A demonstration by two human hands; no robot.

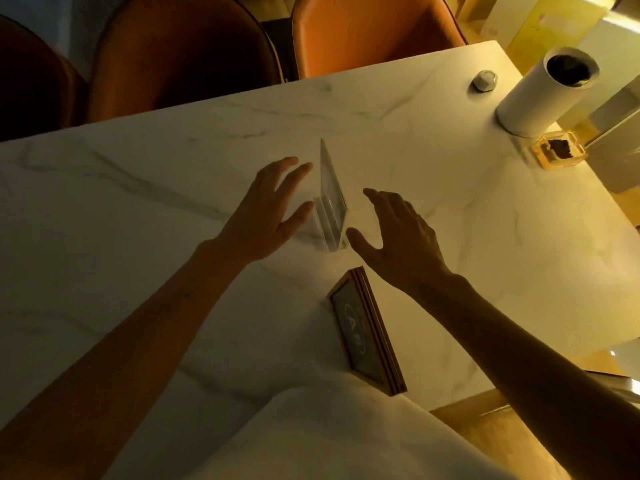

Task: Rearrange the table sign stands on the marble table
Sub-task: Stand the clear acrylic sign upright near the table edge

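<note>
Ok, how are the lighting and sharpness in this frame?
Head view: dim, strong yellow cast, brightest at the right table edge; the chairs sink into shadow. The clear acrylic sign stand nearly vanishes against the marble table; wide-angle bending at the edges; the framed sign is soft, its lettering barely legible.

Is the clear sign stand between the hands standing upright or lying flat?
Upright: the clear sign stand rises on its base from the marble table.

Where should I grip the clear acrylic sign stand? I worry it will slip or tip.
Probably by the two upright faces of the clear acrylic sign stand, low near its base, one open hand from each side: left hand and right hand already flank it. The panel is thin, smooth and stands on edge.
</note>
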